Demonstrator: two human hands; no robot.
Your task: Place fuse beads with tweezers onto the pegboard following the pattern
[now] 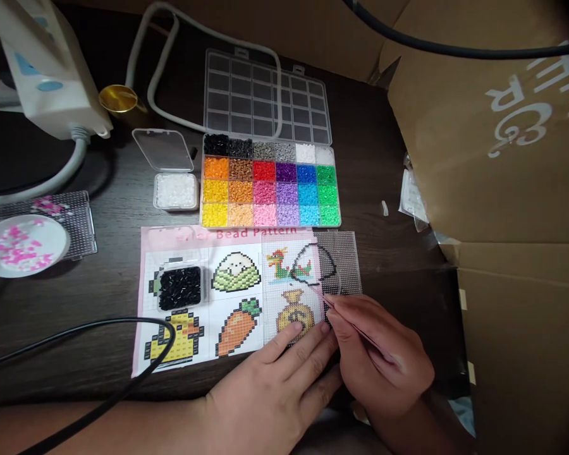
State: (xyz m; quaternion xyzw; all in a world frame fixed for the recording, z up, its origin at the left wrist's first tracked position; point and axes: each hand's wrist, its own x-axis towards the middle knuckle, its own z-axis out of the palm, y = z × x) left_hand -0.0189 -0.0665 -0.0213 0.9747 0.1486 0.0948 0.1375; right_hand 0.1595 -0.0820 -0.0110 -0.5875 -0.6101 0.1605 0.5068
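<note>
- Your left hand (275, 385) lies open and flat, holding nothing, with its fingertips pressing the lower edge of the pattern sheet (145, 328) by the money-bag picture.
- Your right hand (384, 366) is pinched shut on a thin tool (348, 321). Its long axis runs from lower right to upper left, and its tip points up-left at the clear pegboard (346, 253).
- The pegboard lies flat over the sheet's right end and carries a curved outline of black beads (308, 256).
- The sheet's pink header reads "Bead Pattern"; the word before it is washed out.
- A small box of black beads (180, 287) sits on the sheet's left part.
- Beyond, on the counter (374, 164), the colour-sorted bead organiser (270, 225) stands open.
- The white print on the cardboard box (455, 189) to the right is only partly readable.
</note>
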